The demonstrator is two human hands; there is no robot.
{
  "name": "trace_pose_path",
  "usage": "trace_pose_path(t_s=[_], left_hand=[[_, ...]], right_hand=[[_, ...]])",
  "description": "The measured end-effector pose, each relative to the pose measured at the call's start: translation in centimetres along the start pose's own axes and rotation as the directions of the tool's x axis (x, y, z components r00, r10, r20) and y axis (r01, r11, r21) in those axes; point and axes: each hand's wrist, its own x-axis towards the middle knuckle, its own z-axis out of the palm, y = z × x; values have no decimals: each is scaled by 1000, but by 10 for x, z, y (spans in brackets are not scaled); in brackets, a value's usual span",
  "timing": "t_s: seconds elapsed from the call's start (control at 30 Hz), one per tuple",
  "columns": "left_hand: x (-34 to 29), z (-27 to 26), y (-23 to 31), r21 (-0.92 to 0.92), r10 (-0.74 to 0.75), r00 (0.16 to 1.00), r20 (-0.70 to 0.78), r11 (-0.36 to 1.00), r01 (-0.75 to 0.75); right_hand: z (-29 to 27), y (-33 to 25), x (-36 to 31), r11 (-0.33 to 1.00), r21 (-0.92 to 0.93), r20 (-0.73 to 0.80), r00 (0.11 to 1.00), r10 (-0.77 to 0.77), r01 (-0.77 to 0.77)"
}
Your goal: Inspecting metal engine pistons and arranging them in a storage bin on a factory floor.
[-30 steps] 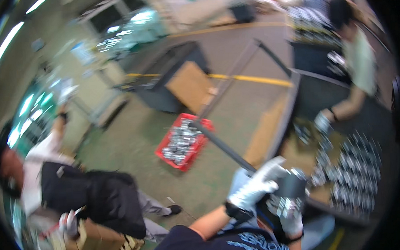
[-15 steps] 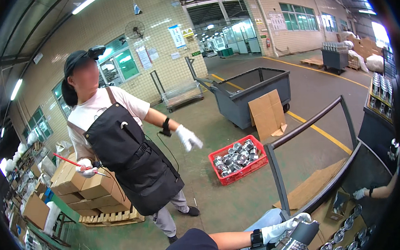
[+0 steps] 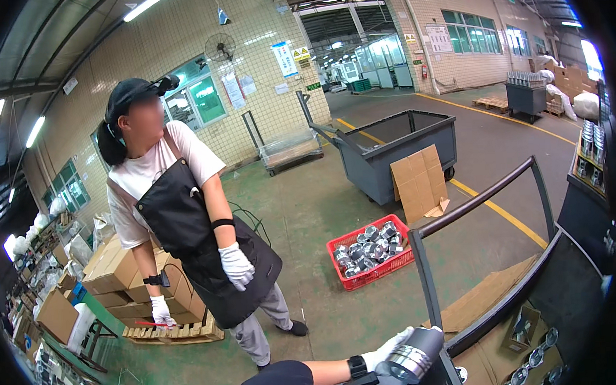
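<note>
My left hand (image 3: 388,350), in a white glove with a black watch and strap at the wrist, is closed around a metal piston (image 3: 416,360). The piston has a dark end and shiny ring grooves, and tilts beside the upright of a dark metal frame (image 3: 424,273). To its right, inside the dark container, more pistons (image 3: 537,357) lie on cardboard near a small open carton (image 3: 523,330). My right hand is not visible.
A person in a black apron (image 3: 205,226) stands at left, gloved hands lowered, a thin red item at one. A red crate (image 3: 372,281) of pistons sits on the floor. Behind it are a cardboard sheet (image 3: 419,183) and a grey wheeled bin (image 3: 369,172). Boxes (image 3: 117,272) stack on a pallet.
My left hand and the piston have shifted left, with the piston turned. The other person's hands have dropped to their sides. A gloved hand at the right edge has gone from the container.
</note>
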Motion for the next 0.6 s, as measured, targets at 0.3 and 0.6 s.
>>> trace_pose_path(t_s=[0.3, 0.6], left_hand=[[-28, -9, 1, -137, 25, 981, 191, 991, 1], [-20, -2, 3, -172, 30, 794, 607, 980, 95]], right_hand=[[21, 16, 9, 995, 79, -138, 989, -55, 66], [30, 27, 4, 998, -8, -107, 992, -63, 62]])
